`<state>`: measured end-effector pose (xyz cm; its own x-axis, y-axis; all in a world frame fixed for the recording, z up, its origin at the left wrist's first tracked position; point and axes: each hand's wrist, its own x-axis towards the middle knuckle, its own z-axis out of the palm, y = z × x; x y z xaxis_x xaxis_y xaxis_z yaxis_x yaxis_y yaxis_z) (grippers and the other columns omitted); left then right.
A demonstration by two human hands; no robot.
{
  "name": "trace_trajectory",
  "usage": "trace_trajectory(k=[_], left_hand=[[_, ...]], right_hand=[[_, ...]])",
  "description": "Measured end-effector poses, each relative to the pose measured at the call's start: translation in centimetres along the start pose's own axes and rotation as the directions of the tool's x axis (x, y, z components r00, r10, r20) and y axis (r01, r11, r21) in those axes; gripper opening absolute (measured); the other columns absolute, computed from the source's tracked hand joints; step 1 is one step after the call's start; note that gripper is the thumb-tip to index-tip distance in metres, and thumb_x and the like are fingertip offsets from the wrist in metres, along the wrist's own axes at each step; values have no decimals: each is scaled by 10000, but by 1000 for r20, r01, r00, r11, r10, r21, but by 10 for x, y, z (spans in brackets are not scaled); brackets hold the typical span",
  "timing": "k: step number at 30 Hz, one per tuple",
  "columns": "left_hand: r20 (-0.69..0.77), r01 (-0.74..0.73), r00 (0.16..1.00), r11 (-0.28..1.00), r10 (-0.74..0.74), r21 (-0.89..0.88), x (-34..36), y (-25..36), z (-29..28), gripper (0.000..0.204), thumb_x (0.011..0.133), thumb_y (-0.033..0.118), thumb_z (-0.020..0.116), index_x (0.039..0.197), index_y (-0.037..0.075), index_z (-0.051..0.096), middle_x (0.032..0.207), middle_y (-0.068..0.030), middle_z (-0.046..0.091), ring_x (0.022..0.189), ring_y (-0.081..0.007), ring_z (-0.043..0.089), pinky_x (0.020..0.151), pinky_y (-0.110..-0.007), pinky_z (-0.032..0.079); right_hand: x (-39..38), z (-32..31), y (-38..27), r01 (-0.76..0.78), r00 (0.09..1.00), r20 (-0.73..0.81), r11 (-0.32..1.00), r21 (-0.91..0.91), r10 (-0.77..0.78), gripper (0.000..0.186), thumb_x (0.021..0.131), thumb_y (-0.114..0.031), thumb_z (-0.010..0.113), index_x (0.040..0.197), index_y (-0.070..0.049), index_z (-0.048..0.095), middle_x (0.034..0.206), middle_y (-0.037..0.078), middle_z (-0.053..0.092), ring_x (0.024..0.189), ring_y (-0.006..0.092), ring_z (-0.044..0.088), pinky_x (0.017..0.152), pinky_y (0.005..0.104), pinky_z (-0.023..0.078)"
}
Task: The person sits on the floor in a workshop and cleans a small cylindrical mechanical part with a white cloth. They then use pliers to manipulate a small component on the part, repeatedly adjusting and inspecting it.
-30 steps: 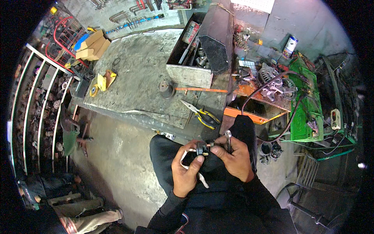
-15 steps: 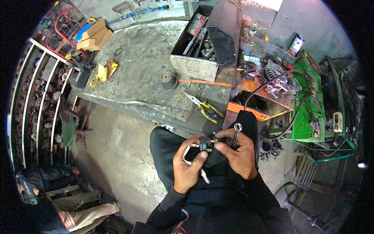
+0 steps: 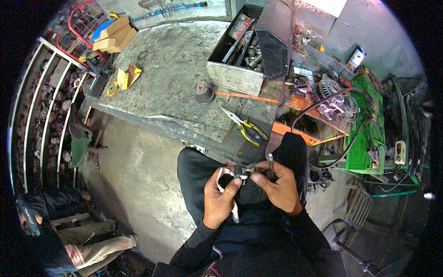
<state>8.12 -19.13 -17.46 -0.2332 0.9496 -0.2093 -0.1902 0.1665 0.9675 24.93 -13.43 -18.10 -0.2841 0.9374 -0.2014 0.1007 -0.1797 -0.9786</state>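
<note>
Over my lap, my left hand point(image 3: 218, 199) is closed round a small black cylindrical part point(image 3: 240, 171) with a copper-coloured stud on its right side. A white strip point(image 3: 236, 213), perhaps cloth, loops through the same hand and hangs below it. My right hand point(image 3: 282, 188) grips a ring wrench point(image 3: 270, 159), its ring end pointing up past the fingers. The right thumb and fingertips are at the stud end of the part, and they hide most of the wrench's shaft. Whether a nut sits on the stud is too small to tell.
On the bench point(image 3: 170, 60) ahead lie pliers point(image 3: 244, 127) with yellow-black handles, a dark round part point(image 3: 203, 93) and a metal toolbox point(image 3: 235, 81). An alternator point(image 3: 328, 92) and a green crate point(image 3: 362, 147) stand right, with a cable looping down. Another person's legs point(image 3: 99, 251) show lower left.
The ring end of the wrench has moved left and slightly down, nearer the part. The black part has turned a little between my hands. The bench has shifted slightly in view.
</note>
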Motion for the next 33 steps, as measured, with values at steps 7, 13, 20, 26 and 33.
trace_trajectory(k=[7,13,20,26,33], left_hand=[[-37,111,992,984,-117,-137,11,-19,-14,274,938,153,661,1162,-5,642,1075,-58,685,999,-151,621,924,-297,471],[-16,365,910,819,-414,-443,26,-32,-24,308,995,211,607,1183,-29,656,1125,-86,704,1031,-180,647,960,-321,482],[1,406,871,719,-491,-564,46,-52,-35,325,1014,255,597,1163,-28,653,1116,-89,698,1028,-170,642,945,-315,484],[-74,327,904,794,-420,-512,55,-53,-42,309,1008,240,614,1169,-21,648,1116,-77,692,1013,-162,637,943,-313,476],[-121,259,926,833,-359,-489,45,-40,-42,311,1004,257,616,1172,-5,633,1093,-77,697,984,-177,656,909,-328,505]], right_hand=[[15,14,4,136,990,-5,975,-176,-139,168,877,-2,726,1041,-1,688,975,113,716,907,219,706,837,326,530],[39,11,8,396,917,214,826,-402,-336,310,806,33,683,1103,-57,692,1123,143,676,974,358,700,872,376,557],[63,17,11,389,906,358,782,-487,-228,317,790,55,695,1085,-62,713,1104,140,667,959,343,690,834,369,557],[81,34,24,395,911,274,842,-368,-308,238,830,-24,763,1060,-55,711,1012,113,681,925,282,687,805,347,542],[74,42,20,284,956,182,878,-386,-230,183,854,-15,771,1020,-9,695,983,98,680,857,196,654,785,296,509]])
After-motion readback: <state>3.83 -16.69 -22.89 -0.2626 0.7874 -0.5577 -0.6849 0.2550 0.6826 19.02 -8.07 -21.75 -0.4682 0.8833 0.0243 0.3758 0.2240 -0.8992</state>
